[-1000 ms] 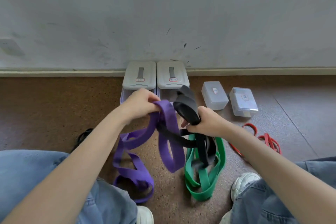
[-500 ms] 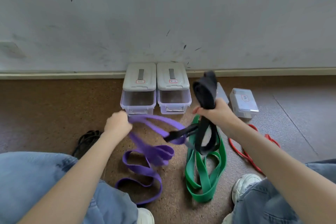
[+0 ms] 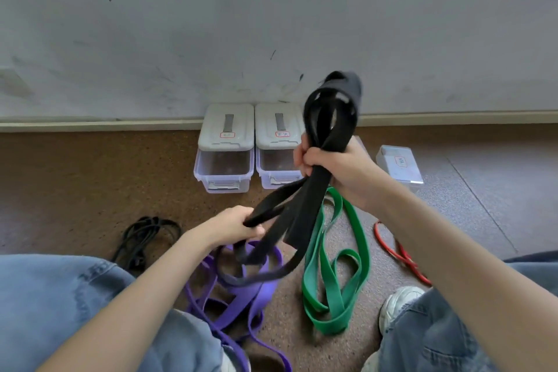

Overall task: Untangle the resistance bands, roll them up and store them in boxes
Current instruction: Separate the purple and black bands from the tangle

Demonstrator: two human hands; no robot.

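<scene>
The black band (image 3: 305,205) is gripped by both hands above the purple band (image 3: 241,305): right hand (image 3: 335,169) high, left hand (image 3: 232,225) lower. Untangling seems underway; rolling likely follows once it is straightened.

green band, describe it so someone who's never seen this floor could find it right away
Start at the two lidded storage boxes against the wall, then come toward the person across the brown floor. The green band lies there in long flat loops, just inside the white shoe. It is broad and untouched, unlike the thin red band beside it or the hand-held black band.
</scene>
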